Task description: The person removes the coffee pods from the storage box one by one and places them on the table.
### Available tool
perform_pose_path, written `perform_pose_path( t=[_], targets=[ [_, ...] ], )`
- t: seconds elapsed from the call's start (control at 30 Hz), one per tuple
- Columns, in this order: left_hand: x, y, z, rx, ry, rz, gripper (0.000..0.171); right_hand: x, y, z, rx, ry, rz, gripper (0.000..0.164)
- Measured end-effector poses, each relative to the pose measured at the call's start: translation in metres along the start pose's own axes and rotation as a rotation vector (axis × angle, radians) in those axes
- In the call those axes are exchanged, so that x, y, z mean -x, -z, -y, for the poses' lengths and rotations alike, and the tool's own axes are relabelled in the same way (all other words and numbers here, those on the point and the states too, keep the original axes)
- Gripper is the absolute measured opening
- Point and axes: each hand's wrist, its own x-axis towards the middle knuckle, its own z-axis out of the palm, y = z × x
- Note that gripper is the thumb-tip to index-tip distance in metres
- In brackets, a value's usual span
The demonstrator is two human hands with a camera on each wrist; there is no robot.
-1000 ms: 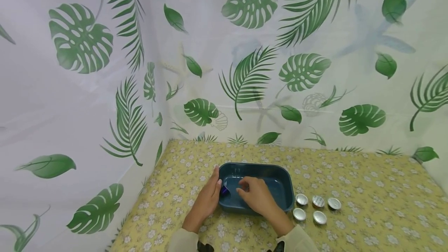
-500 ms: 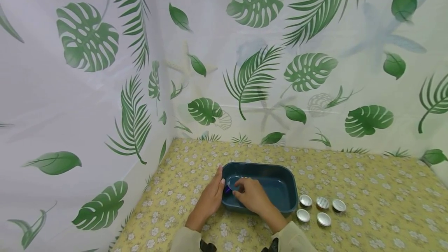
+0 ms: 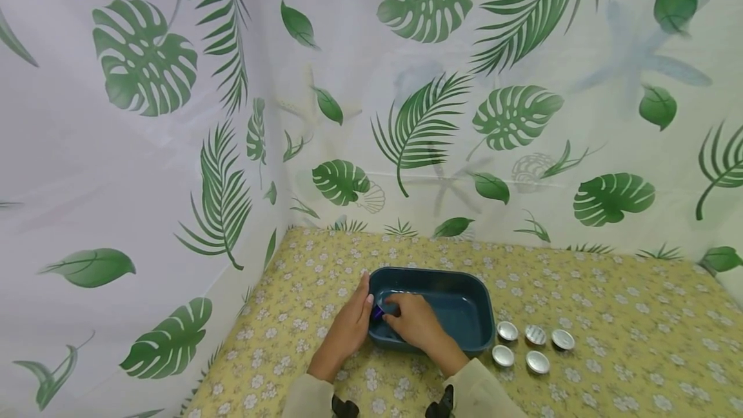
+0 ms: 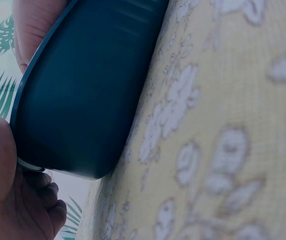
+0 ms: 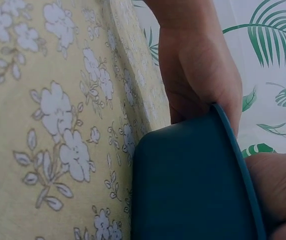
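A dark teal rectangular dish (image 3: 464,334) stands on the table. My left hand (image 3: 348,324) holds its left end, palm against the outside wall and thumb at the rim. In the left wrist view, the fingers of this hand (image 4: 43,200) curl beside the wall. Inside the dish, near its left end, is a shiny purple-blue coffee capsule (image 3: 378,312), partly covered. My right hand (image 3: 418,321) reaches over the near rim, its index finger and thumb bent around the capsule's right side. The dish wall hides these fingertips from the right wrist view.
Several coffee capsules with silver lids (image 3: 535,335) stand in two rows right of the dish. A yellow floral cloth (image 3: 627,340) covers the table. Behind and to the left hang white curtains (image 3: 522,50) printed with green leaves.
My right hand has moved left inside the dish, from a gap beside the purple-blue capsule to right at it. The left hand stays at the dish's left end. The head view has shifted slightly.
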Motion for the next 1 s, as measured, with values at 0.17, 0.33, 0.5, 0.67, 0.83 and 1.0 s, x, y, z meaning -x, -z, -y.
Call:
perform_pose_path(
  t=[0.17,0.33,0.5,0.67,0.83,1.0],
  targets=[
    [0.0,0.001,0.0,0.004,0.001,0.0,0.057,-0.003,-0.002,0.001,0.048,-0.024,0.0,0.028],
    [-0.001,0.001,0.0,0.011,-0.001,0.004,0.057,-0.007,-0.003,0.002,0.056,-0.039,-0.004,0.027],
    [0.0,0.001,-0.001,0.02,-0.003,0.014,0.057,-0.01,-0.007,0.001,0.058,-0.076,-0.005,0.027],
    [0.0,0.001,-0.001,0.024,0.001,0.008,0.057,-0.014,-0.009,0.0,0.073,-0.099,-0.009,0.026],
    [0.0,0.0,0.001,0.026,0.0,0.003,0.057,-0.014,-0.01,-0.001,0.069,-0.126,-0.002,0.022],
    [0.0,0.0,0.001,0.04,0.003,0.01,0.057,-0.014,-0.011,0.0,0.067,-0.136,-0.003,0.02]
  ],
)
